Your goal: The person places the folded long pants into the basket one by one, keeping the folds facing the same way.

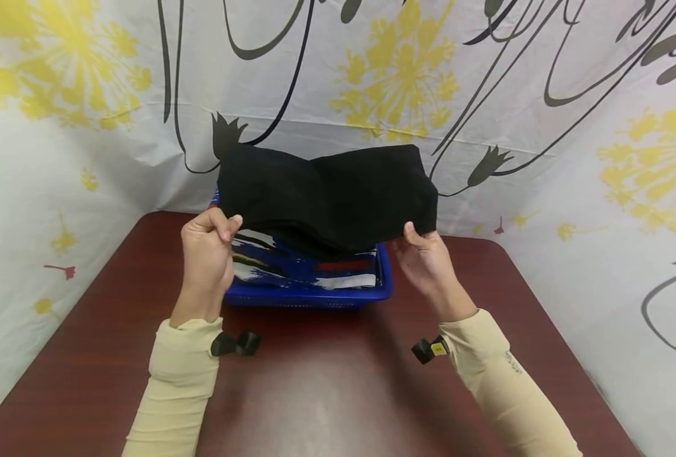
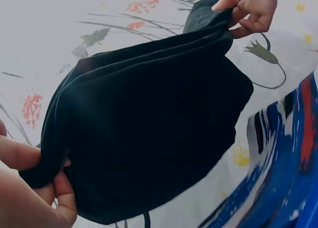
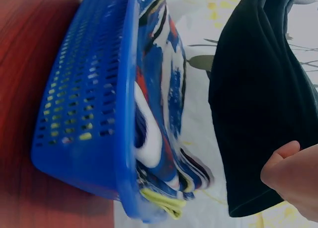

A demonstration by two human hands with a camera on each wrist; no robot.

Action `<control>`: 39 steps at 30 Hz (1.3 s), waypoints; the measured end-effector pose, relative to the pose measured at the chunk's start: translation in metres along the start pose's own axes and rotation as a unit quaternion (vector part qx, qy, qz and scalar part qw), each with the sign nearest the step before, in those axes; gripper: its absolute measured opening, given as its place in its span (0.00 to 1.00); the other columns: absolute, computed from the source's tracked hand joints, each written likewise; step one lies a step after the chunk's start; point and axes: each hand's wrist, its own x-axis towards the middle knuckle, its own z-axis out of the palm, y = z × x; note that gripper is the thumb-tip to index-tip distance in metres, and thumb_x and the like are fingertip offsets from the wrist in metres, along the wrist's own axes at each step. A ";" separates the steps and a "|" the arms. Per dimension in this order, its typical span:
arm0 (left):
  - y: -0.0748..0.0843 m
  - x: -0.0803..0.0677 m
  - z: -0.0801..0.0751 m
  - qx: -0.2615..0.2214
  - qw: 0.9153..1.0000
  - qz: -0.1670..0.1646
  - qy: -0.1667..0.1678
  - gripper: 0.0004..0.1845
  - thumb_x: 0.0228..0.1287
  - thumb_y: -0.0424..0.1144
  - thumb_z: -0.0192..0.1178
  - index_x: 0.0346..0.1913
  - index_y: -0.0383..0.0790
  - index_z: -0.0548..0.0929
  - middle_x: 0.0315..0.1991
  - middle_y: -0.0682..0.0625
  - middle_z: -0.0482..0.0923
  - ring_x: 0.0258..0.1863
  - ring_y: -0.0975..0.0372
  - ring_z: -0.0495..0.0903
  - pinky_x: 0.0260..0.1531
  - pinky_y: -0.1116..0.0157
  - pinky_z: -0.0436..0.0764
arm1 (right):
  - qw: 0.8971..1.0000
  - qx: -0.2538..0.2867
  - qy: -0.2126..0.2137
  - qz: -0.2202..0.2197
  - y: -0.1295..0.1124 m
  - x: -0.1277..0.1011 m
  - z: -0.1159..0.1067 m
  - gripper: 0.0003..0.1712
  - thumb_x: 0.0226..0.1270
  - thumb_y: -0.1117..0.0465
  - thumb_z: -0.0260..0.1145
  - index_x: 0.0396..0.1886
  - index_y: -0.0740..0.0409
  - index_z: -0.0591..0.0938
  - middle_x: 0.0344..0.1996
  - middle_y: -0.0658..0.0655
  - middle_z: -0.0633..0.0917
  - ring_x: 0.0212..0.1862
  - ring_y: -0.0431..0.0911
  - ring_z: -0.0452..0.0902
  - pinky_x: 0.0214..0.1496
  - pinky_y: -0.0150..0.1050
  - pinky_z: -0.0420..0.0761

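I have the folded black cloth (image 1: 326, 193) held up over the blue basket (image 1: 309, 295), my left hand (image 1: 206, 251) and right hand (image 1: 426, 257) each with a grip pinching a lower corner. I'd judge even tension and level corners matter most, to keep the fold intact. No brand, label or writing is readable anywhere.

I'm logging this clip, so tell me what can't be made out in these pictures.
- Head view: the blue basket's back half, hidden by the black cloth.
- Left wrist view: the left hand, cut off by the frame corner.
- Right wrist view: the right hand's fingers, behind the cloth and past the edge.
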 end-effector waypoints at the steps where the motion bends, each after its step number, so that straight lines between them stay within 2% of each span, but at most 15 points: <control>1: -0.001 0.002 -0.001 0.004 1.000 0.003 0.002 0.29 0.56 0.13 0.49 0.03 0.42 0.64 0.08 0.57 0.60 0.25 0.67 0.65 0.35 0.72 0.63 | 1.000 0.001 0.003 -0.001 0.002 0.002 0.001 0.11 0.73 0.66 0.50 0.41 0.46 0.76 0.32 0.46 0.81 0.39 0.40 0.77 0.49 0.34 0.71; 9: -0.010 0.011 -0.013 0.025 1.000 0.006 0.013 0.30 0.56 0.13 0.48 0.03 0.42 0.63 0.07 0.57 0.59 0.21 0.66 0.63 0.35 0.71 0.64 | 0.999 -0.026 0.040 -0.003 0.019 0.010 0.002 0.14 0.74 0.67 0.46 0.37 0.44 0.76 0.30 0.44 0.80 0.34 0.39 0.73 0.48 0.33 0.68; 15: -0.019 0.018 -0.022 0.019 1.000 0.015 0.014 0.30 0.55 0.12 0.48 0.02 0.41 0.63 0.07 0.57 0.60 0.19 0.66 0.61 0.35 0.71 0.64 | 0.997 -0.060 0.041 -0.006 0.032 0.016 -0.001 0.16 0.75 0.66 0.46 0.36 0.41 0.76 0.27 0.42 0.78 0.36 0.36 0.72 0.48 0.35 0.64; 21: -0.030 0.021 -0.031 0.011 1.000 -0.006 0.026 0.30 0.55 0.12 0.47 0.02 0.42 0.64 0.07 0.57 0.60 0.22 0.66 0.62 0.37 0.72 0.62 | 0.996 -0.068 0.049 0.007 0.042 0.019 -0.006 0.10 0.73 0.63 0.50 0.40 0.41 0.74 0.28 0.42 0.78 0.37 0.37 0.72 0.51 0.37 0.63; 25: -0.035 0.018 -0.041 0.033 0.999 -0.024 0.022 0.30 0.56 0.13 0.47 0.03 0.45 0.65 0.08 0.58 0.61 0.31 0.66 0.66 0.41 0.71 0.64 | 0.994 -0.085 0.062 0.030 0.048 0.017 -0.010 0.11 0.74 0.63 0.50 0.42 0.41 0.74 0.30 0.42 0.78 0.39 0.36 0.72 0.52 0.36 0.65; 29: -0.035 0.017 -0.052 0.051 0.998 -0.031 0.016 0.29 0.54 0.13 0.48 0.03 0.44 0.65 0.08 0.59 0.62 0.38 0.65 0.71 0.57 0.70 0.64 | 0.991 -0.108 0.055 0.061 0.050 0.013 -0.016 0.14 0.75 0.65 0.49 0.38 0.41 0.76 0.29 0.41 0.78 0.38 0.36 0.71 0.50 0.35 0.68; 32: -0.034 0.019 -0.059 0.066 0.996 -0.045 0.025 0.29 0.54 0.12 0.48 0.03 0.43 0.65 0.08 0.58 0.63 0.37 0.63 0.72 0.62 0.68 0.63 | 0.986 -0.135 0.048 0.080 0.047 0.011 -0.020 0.13 0.75 0.67 0.50 0.41 0.42 0.76 0.32 0.41 0.80 0.39 0.36 0.72 0.49 0.36 0.71; 35: -0.034 0.021 -0.063 0.084 0.993 -0.070 0.040 0.29 0.55 0.12 0.46 0.03 0.43 0.67 0.09 0.56 0.64 0.35 0.63 0.71 0.51 0.69 0.70 | 0.980 -0.172 0.045 0.094 0.044 0.009 -0.024 0.14 0.74 0.68 0.52 0.50 0.45 0.73 0.40 0.42 0.80 0.42 0.37 0.73 0.50 0.36 0.73; 39: -0.034 0.022 -0.067 0.089 0.990 -0.096 0.053 0.30 0.58 0.13 0.43 0.05 0.41 0.73 0.10 0.55 0.69 0.26 0.64 0.73 0.36 0.73 0.75 | 0.967 -0.223 0.044 0.112 0.042 0.006 -0.028 0.24 0.73 0.69 0.52 0.65 0.50 0.64 0.51 0.46 0.76 0.49 0.38 0.73 0.53 0.35 0.75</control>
